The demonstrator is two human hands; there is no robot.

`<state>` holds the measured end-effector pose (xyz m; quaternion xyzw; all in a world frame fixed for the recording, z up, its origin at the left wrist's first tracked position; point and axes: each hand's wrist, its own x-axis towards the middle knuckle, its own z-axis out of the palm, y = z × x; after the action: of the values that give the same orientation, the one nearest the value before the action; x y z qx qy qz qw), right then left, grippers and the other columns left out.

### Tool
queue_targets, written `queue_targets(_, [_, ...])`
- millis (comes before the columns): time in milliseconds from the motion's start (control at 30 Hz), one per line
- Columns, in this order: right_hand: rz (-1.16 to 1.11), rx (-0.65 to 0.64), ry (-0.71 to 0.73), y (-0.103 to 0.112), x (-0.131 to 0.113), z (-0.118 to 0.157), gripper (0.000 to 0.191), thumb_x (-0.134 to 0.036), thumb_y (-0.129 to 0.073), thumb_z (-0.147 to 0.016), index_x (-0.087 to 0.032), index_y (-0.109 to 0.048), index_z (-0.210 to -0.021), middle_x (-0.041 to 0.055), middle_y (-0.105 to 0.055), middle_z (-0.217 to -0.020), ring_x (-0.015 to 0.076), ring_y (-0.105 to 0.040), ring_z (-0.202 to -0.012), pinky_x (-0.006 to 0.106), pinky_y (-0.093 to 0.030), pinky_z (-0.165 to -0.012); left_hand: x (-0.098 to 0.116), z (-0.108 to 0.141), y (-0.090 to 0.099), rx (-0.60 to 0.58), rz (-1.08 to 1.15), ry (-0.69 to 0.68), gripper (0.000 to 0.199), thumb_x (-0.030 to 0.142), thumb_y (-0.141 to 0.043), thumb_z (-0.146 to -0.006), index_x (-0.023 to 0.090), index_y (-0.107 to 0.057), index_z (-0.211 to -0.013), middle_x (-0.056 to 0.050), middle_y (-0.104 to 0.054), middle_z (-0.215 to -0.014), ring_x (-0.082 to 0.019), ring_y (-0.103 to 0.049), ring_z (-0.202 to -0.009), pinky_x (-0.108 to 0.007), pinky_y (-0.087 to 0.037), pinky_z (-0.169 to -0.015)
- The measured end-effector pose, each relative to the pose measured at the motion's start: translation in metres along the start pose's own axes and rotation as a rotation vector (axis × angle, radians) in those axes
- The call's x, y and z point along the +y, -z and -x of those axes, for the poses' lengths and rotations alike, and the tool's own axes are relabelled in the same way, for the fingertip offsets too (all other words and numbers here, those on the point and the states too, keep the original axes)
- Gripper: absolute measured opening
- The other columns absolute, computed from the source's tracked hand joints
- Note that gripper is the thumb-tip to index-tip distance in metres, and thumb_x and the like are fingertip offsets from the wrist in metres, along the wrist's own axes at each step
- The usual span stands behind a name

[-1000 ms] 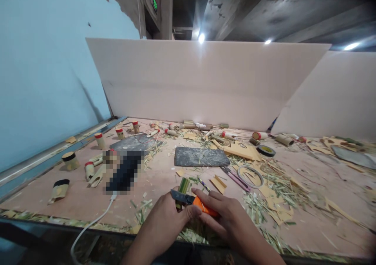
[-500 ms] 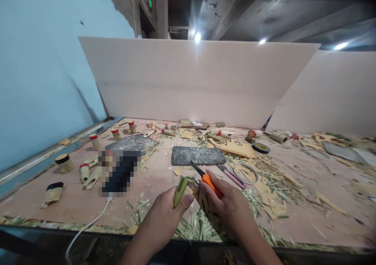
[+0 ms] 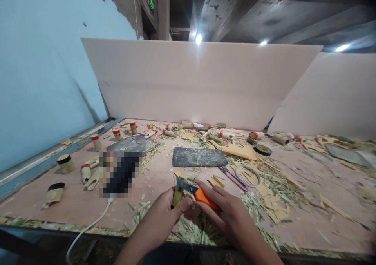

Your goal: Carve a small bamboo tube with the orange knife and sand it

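1. The left hand (image 3: 160,218) has its grip pinched around a short green bamboo piece (image 3: 177,195), held upright just above the near edge of the desk (image 3: 73,202).
2. The right hand (image 3: 232,218) has its grip closed on an orange-handled knife (image 3: 197,193), whose dark blade lies against the top of the bamboo piece.
3. Green shavings (image 3: 196,229) are heaped on the desk right under both hands.
4. A dark stone slab (image 3: 199,157) lies further back; scissors (image 3: 233,178) and a tape ring (image 3: 249,175) lie to the right.
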<state>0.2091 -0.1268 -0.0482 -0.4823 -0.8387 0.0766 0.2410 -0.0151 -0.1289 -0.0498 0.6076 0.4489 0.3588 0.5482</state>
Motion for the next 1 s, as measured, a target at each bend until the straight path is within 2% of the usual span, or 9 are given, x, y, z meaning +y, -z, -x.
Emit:
queue_targets(100, [0.031, -0.064, 0.041, 0.002, -0.003, -0.001, 0.049, -0.042, -0.057, -0.102, -0.024, -0.057, -0.149, 0.0066, -0.071, -0.093, 0.0215, -0.072, -0.074, 0.028, -0.052, -0.064, 0.002, 0.002, 0.000, 0.001, -0.059, 0.079, 0.058, 0.065, -0.064, -0.089, 0.015, -0.065, -0.119, -0.003, -0.071, -0.092, -0.018, -0.059, -0.075, -0.025, -0.045, -0.067])
queue_targets(233, [-0.020, -0.170, 0.088, 0.005, -0.006, -0.001, 0.048, -0.047, -0.054, -0.104, -0.028, -0.057, -0.148, 0.0046, -0.070, -0.090, 0.0195, -0.070, -0.073, 0.026, -0.049, -0.064, 0.006, 0.004, -0.001, 0.016, -0.127, -0.038, 0.047, 0.056, -0.070, -0.087, 0.016, -0.072, -0.112, -0.004, -0.075, -0.101, -0.024, -0.064, -0.095, -0.026, -0.047, -0.078])
queue_targets(300, [-0.020, -0.182, 0.084, 0.005, -0.007, -0.001, 0.049, -0.047, -0.055, -0.103, -0.029, -0.057, -0.148, 0.0047, -0.070, -0.090, 0.0193, -0.069, -0.073, 0.026, -0.049, -0.065, 0.007, 0.005, -0.003, 0.041, -0.195, -0.020, 0.047, 0.058, -0.067, -0.089, 0.015, -0.074, -0.109, -0.005, -0.077, -0.098, -0.024, -0.066, -0.093, -0.026, -0.046, -0.075])
queue_targets(400, [0.020, -0.167, 0.051, 0.002, -0.006, 0.000, 0.051, -0.045, -0.058, -0.102, -0.028, -0.055, -0.150, 0.0055, -0.071, -0.092, 0.0193, -0.070, -0.073, 0.026, -0.050, -0.065, 0.006, 0.006, -0.006, 0.101, -0.332, 0.081, 0.056, 0.066, -0.059, -0.090, 0.014, -0.076, -0.103, -0.006, -0.076, -0.088, -0.024, -0.065, -0.081, -0.027, -0.043, -0.067])
queue_targets(567, [0.092, -0.100, 0.005, -0.005, -0.007, -0.002, 0.051, -0.044, -0.060, -0.101, -0.028, -0.056, -0.149, 0.0065, -0.072, -0.093, 0.0201, -0.072, -0.072, 0.026, -0.051, -0.062, 0.000, 0.004, -0.008, 0.195, -0.438, 0.146, 0.063, 0.074, -0.049, -0.090, 0.015, -0.073, -0.096, -0.009, -0.075, -0.088, -0.026, -0.063, -0.082, -0.028, -0.041, -0.067])
queue_targets(700, [0.113, -0.057, -0.015, -0.008, -0.009, -0.003, 0.051, -0.046, -0.058, -0.102, -0.026, -0.057, -0.148, 0.0074, -0.073, -0.093, 0.0211, -0.073, -0.070, 0.027, -0.052, -0.059, -0.004, 0.000, -0.007, 0.216, -0.446, 0.133, 0.063, 0.074, -0.046, -0.092, 0.017, -0.070, -0.088, -0.008, -0.071, -0.081, -0.025, -0.059, -0.075, -0.029, -0.038, -0.065])
queue_targets(800, [0.078, -0.046, -0.027, -0.010, -0.012, -0.003, 0.049, -0.046, -0.056, -0.102, -0.027, -0.057, -0.148, 0.0071, -0.074, -0.094, 0.0228, -0.075, -0.075, 0.028, -0.055, -0.063, -0.007, -0.002, -0.005, 0.222, -0.417, 0.112, 0.058, 0.072, -0.050, -0.092, 0.017, -0.069, -0.087, -0.007, -0.069, -0.079, -0.025, -0.059, -0.074, -0.029, -0.036, -0.063])
queue_targets(933, [0.048, -0.021, -0.025, -0.012, -0.011, -0.004, 0.048, -0.047, -0.056, -0.102, -0.028, -0.059, -0.146, 0.0076, -0.077, -0.096, 0.0241, -0.077, -0.078, 0.029, -0.058, -0.067, -0.006, -0.002, -0.005, 0.226, -0.357, 0.102, 0.056, 0.069, -0.050, -0.093, 0.017, -0.069, -0.087, -0.007, -0.069, -0.080, -0.026, -0.060, -0.078, -0.029, -0.040, -0.068])
queue_targets(1000, [0.062, 0.047, -0.087, -0.011, -0.006, -0.006, 0.044, -0.047, -0.053, -0.103, -0.027, -0.065, -0.140, 0.0087, -0.079, -0.096, 0.0249, -0.077, -0.078, 0.029, -0.058, -0.066, -0.002, -0.001, -0.006, 0.202, -0.316, 0.078, 0.054, 0.067, -0.048, -0.095, 0.017, -0.069, -0.088, -0.006, -0.069, -0.080, -0.025, -0.060, -0.080, -0.029, -0.042, -0.071])
